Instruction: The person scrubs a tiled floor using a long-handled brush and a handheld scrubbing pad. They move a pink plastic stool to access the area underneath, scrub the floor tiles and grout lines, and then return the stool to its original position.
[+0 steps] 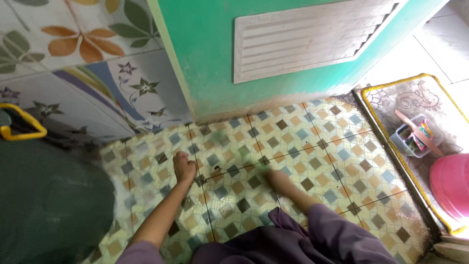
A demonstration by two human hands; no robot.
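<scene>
The person's left hand (184,167) lies flat on the tiled floor (312,146), palm down, its fingers (181,157) close together and pointing toward the green door (205,54); it holds nothing and simply presses on the tiles near the middle of the floor. The right hand (279,180) is blurred, just right of the left one and apart from it, low over the tiles; it seems to grip a small green thing (258,166) that sticks out toward the left hand and touches or nearly touches the floor, but the blur hides what the thing is, and I cannot tell how the fingers close round it. Both forearms come up from purple sleeves (322,234) at the lower edge of the floor. The floor carries a pattern of small diamonds in brown, grey and blue on pale yellow. Along its left edge stands a large dark green container (44,205) with a yellow handle (22,124), against a flowered wall tile (83,44). Beyond the floor's right edge lies a mat with a yellow border (391,83), bearing a small clear box (415,137) of oddments and a pink tub (452,183).
</scene>
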